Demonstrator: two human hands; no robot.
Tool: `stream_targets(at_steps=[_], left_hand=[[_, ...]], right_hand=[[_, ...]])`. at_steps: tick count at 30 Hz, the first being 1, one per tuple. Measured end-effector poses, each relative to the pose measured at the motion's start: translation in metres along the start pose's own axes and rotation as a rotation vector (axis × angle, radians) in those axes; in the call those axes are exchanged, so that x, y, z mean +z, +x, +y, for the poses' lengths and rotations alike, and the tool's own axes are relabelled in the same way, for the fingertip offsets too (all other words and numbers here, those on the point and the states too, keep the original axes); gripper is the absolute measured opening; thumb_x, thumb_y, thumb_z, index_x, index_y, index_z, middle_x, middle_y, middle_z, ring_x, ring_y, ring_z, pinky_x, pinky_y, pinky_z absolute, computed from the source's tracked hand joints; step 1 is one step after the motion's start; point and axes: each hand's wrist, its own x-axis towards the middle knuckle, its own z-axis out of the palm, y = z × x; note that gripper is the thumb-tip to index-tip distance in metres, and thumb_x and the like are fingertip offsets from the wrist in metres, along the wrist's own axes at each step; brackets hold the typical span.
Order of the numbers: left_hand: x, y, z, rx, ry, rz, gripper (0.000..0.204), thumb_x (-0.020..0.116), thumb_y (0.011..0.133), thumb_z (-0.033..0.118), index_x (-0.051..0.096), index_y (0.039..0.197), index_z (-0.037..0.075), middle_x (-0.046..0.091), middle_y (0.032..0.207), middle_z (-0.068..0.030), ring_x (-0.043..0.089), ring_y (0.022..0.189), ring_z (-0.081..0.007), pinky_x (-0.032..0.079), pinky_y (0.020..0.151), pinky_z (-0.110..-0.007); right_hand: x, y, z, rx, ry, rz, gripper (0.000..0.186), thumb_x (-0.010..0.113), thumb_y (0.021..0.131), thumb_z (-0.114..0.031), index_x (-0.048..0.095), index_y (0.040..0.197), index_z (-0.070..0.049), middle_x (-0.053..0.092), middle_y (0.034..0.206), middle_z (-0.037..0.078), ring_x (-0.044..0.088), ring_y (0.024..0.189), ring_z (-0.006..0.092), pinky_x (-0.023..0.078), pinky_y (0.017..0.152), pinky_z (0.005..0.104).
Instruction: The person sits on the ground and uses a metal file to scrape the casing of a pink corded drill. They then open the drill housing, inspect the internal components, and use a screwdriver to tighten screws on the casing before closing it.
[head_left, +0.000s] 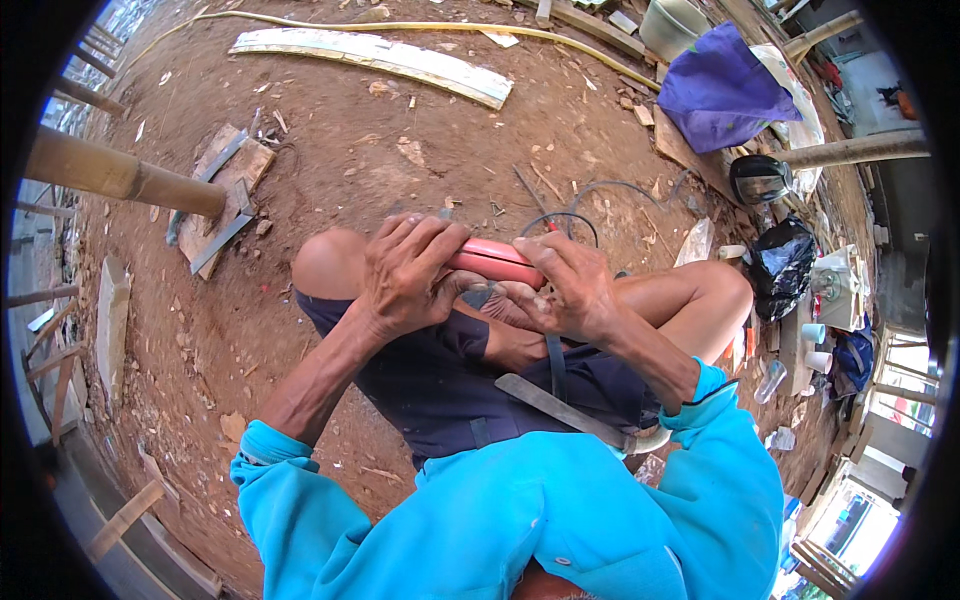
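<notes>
At both ends of the pink object [497,263], left hand [408,270] and right hand [572,287] pinch it. Well beyond it lies a white plank [385,57].

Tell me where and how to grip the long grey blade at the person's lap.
Probably best by the pale, rounded handle-like end, coming from the person's right: that end lies toward the right sleeve, while the flat blade points away left.

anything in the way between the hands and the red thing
Nothing visible: the left hand holds the left end of the red thing, the right hand its right end.
</notes>
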Motion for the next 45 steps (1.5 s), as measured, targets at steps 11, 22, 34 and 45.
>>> stream_targets(at_steps=[11, 22, 34, 45], left_hand=[[-0.024, 0.019, 0.015, -0.063, 0.072, 0.15, 0.047, 0.074, 0.091, 0.038, 0.068, 0.112, -0.004, 0.069, 0.095, -0.0178, 0.067, 0.082, -0.0345, 0.05, 0.073, -0.042], [-0.046, -0.011, 0.082, -0.431, -0.326, 0.458, 0.059, 0.06, 0.103, 0.051, 0.062, 0.116, -0.007, 0.065, 0.096, -0.0151, 0.062, 0.088, -0.0243, 0.049, 0.079, -0.038], [0.016, -0.05, 0.134, -0.727, -0.599, 0.559, 0.042, 0.057, 0.109, 0.031, 0.061, 0.123, -0.008, 0.066, 0.107, -0.007, 0.061, 0.095, -0.0121, 0.049, 0.083, -0.026], [0.018, -0.043, 0.132, -0.728, -0.695, 0.536, 0.038, 0.079, 0.096, 0.026, 0.064, 0.114, -0.004, 0.063, 0.099, -0.0045, 0.061, 0.09, -0.0111, 0.049, 0.08, -0.026]], right_hand=[[-0.041, 0.031, -0.009, -0.047, 0.065, 0.241, 0.065, 0.092, 0.075, -0.032, 0.061, 0.124, -0.004, 0.07, 0.107, 0.013, 0.07, 0.09, 0.0352, 0.056, 0.072, 0.0398], [0.003, 0.032, -0.075, 0.147, 0.789, 0.267, 0.072, 0.094, 0.077, -0.032, 0.06, 0.131, 0.001, 0.068, 0.122, 0.019, 0.066, 0.114, 0.0342, 0.052, 0.101, 0.0435], [0.045, -0.007, -0.092, 0.372, 1.023, 0.414, 0.034, 0.083, 0.088, -0.009, 0.067, 0.116, 0.001, 0.072, 0.109, 0.012, 0.07, 0.101, 0.0205, 0.056, 0.086, 0.033], [0.042, -0.026, -0.088, 0.687, 1.165, 0.342, 0.037, 0.086, 0.089, -0.02, 0.069, 0.115, 0.0, 0.074, 0.103, 0.006, 0.066, 0.095, 0.0104, 0.054, 0.081, 0.0292]])
